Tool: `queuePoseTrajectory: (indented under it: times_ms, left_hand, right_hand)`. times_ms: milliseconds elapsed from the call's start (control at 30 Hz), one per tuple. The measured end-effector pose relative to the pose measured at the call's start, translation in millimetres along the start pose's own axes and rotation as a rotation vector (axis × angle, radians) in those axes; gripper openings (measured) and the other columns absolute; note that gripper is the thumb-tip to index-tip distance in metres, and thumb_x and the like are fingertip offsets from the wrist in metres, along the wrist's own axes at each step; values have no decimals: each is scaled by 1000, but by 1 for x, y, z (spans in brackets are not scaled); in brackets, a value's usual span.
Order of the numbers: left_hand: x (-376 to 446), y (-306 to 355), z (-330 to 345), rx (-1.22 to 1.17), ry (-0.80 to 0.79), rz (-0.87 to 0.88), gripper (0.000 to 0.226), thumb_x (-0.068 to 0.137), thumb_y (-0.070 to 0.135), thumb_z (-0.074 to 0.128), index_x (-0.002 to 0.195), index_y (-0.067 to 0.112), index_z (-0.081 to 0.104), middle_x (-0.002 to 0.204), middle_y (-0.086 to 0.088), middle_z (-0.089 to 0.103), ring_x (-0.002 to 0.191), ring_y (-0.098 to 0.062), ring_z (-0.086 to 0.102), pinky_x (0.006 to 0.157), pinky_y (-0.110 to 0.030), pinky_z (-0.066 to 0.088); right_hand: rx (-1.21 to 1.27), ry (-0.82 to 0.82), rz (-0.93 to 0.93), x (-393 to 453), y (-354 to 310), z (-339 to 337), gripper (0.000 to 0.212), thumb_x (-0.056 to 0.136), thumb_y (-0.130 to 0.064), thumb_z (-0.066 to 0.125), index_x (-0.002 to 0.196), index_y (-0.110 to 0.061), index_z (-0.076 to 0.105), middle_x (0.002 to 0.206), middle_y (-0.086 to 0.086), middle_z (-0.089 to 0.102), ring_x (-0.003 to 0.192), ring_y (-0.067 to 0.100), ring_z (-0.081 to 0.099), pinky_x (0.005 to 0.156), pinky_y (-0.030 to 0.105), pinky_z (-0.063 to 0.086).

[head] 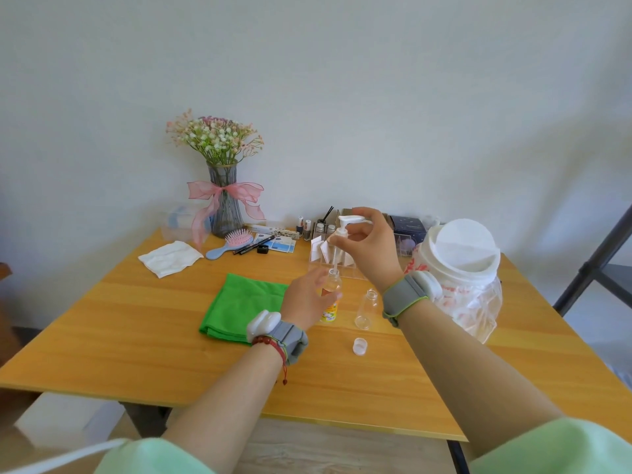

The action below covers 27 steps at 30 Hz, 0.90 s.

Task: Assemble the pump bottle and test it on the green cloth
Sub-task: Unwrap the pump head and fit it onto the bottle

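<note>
My left hand (306, 301) grips a small clear bottle (331, 295) with a yellow label, standing on the wooden table (143, 343). My right hand (371, 249) holds a white pump head (345, 225) above it. The pump's thin tube reaches down to the bottle's mouth. A folded green cloth (241, 302) lies just left of my left hand. An empty clear bottle (366, 307) stands to the right of the labelled one, and a small white cap (359, 346) lies in front of it.
A large plastic jar with a white lid (461, 265) stands at the right. A clear organizer (337, 256) sits behind the bottles. A vase of flowers (224, 203), a hairbrush (227, 244) and a white tissue (169, 258) are at the back left.
</note>
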<state>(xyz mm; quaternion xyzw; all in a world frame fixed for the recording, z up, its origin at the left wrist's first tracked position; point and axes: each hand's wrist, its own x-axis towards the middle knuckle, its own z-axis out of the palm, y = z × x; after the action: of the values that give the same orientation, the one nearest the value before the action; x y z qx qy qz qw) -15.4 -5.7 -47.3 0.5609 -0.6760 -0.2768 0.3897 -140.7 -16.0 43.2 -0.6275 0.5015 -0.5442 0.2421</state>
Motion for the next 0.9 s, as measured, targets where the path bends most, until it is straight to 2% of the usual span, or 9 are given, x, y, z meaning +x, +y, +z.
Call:
queuePoseTrajectory:
  times_ms: [100, 233, 333, 400, 500, 633, 767, 900]
  left_hand:
    - [0, -1, 1, -12, 17, -14, 55, 80, 29, 71, 130, 18, 51, 125, -4, 63, 116, -16, 58, 92, -28, 43]
    - [1, -1, 2, -41, 27, -27, 52, 79, 29, 73, 125, 16, 53, 111, -5, 67, 105, -19, 63, 91, -36, 50]
    - [2, -1, 0, -54, 26, -18, 46, 77, 28, 74, 119, 20, 57, 95, 1, 66, 97, -19, 65, 87, -40, 53]
    - [2, -2, 0, -57, 23, -9, 38, 76, 28, 75, 111, 23, 60, 89, 3, 65, 93, -17, 66, 85, -42, 54]
    - [2, -1, 0, -53, 23, -6, 35, 75, 29, 75, 106, 21, 60, 91, 0, 68, 93, -17, 65, 85, -42, 54]
    - [2, 1, -2, -20, 26, 17, 39, 76, 29, 74, 111, 19, 60, 95, -2, 68, 93, -18, 65, 84, -41, 53]
    - [0, 2, -3, -2, 29, 24, 42, 76, 29, 74, 113, 17, 60, 99, -3, 69, 94, -18, 65, 84, -40, 53]
    - [-1, 3, -3, 13, 42, 25, 41, 77, 30, 74, 112, 16, 60, 97, -4, 68, 93, -19, 65, 83, -40, 53]
  right_hand:
    - [-32, -12, 9, -3, 7, 4, 57, 72, -12, 81, 120, -15, 51, 83, -8, 60, 75, 9, 60, 73, 21, 51]
    - [-65, -59, 49, -13, 24, 11, 58, 71, -9, 81, 120, -15, 51, 84, -3, 61, 76, 12, 59, 69, 18, 48]
    - [-71, -65, 81, -20, 36, 16, 57, 70, -9, 81, 118, -17, 51, 83, -1, 60, 77, 12, 58, 65, 13, 45]
    - [-80, -62, 100, -23, 41, 18, 58, 69, -13, 83, 117, -16, 51, 83, -2, 61, 78, 12, 58, 67, 16, 46]
    - [-97, -61, 117, -24, 46, 19, 57, 68, -18, 85, 115, -17, 53, 78, -8, 59, 76, 8, 57, 67, 19, 46]
    - [-120, -75, 129, -23, 49, 17, 54, 68, -14, 84, 113, -17, 55, 77, -12, 57, 74, 3, 54, 64, 17, 45]
    - [-113, -70, 133, -24, 50, 20, 50, 67, -15, 85, 109, -16, 58, 82, -9, 57, 73, 7, 54, 63, 16, 45]
    - [-130, -79, 140, -25, 51, 21, 35, 68, -17, 84, 97, -17, 65, 69, -9, 55, 63, 5, 50, 58, 18, 41]
